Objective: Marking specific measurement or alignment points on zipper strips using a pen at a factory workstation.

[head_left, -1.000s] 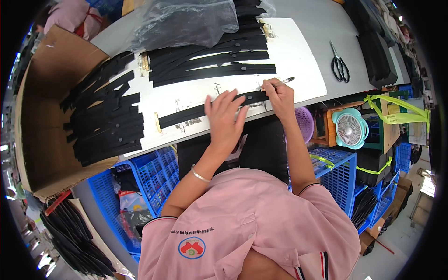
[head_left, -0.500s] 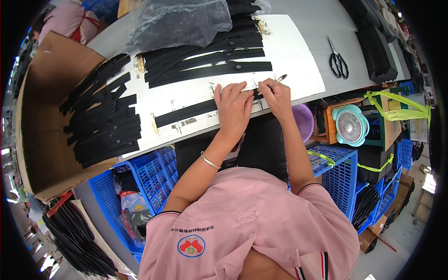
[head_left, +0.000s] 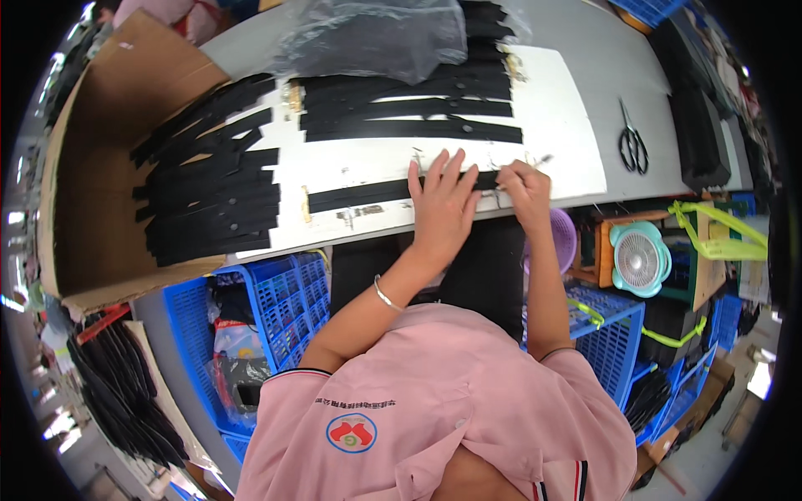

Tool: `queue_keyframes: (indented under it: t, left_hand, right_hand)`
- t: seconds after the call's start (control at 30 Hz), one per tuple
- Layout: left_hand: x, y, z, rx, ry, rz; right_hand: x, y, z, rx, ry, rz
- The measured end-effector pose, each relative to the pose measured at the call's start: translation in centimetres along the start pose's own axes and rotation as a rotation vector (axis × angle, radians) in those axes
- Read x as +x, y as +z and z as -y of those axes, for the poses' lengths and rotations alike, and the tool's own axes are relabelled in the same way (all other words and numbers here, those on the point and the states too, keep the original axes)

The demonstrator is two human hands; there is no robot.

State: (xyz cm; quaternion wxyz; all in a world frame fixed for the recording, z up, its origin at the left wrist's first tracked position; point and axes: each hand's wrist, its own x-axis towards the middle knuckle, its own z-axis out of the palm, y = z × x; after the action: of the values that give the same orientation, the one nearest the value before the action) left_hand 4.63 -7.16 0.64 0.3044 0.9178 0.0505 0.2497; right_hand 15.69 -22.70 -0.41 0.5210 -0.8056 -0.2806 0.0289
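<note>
A single black fabric strip lies along the near edge of a white board, which carries dark marks. My left hand rests on this strip with its fingers spread, pressing it flat. At the strip's right end my right hand is closed in a pinch round a slim pen, whose upper end sticks out above the fingers. The pen's lower tip is hidden by the hand. Farther back on the board, several black strips lie in rows, some with a small round grey spot.
Scissors lie on the grey table at the right, near black blocks. A cardboard box stands at the left beside piled strips. Clear plastic covers the far rows. Below are blue crates and a turquoise fan.
The whole view has shifted and turned slightly. My left fingers have spread wider on the strip. My right hand has curled more tightly around the pen, staying at the strip's right end.
</note>
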Motion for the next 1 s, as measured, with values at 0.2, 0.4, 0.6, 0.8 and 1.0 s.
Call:
queue_keyframes:
  t: [0.2, 0.4, 0.6, 0.8, 1.0]
  left_hand:
    - [-0.8, -0.7, 1.8, 0.031, -0.002, 0.154]
    - [5.8, 0.1, 5.9, 0.023, 0.036, 0.170]
    - [2.1, -6.3, 8.5, 0.018, -0.109, 0.034]
    - [-5.9, -19.2, 20.2, 0.659, -0.443, -0.267]
    - [-8.0, -20.7, 23.8, 0.498, -0.704, -0.285]
  right_hand:
    - [-0.8, 0.5, 0.1, 0.202, 0.078, -0.229]
    - [-0.3, 1.1, -0.3, 0.303, 0.122, -0.323]
    - [-0.5, 1.1, -0.8, 0.300, 0.138, -0.336]
    - [-0.4, 0.9, -0.5, 0.274, 0.117, -0.311]
    - [-0.2, 1.3, -0.4, 0.274, 0.134, -0.308]
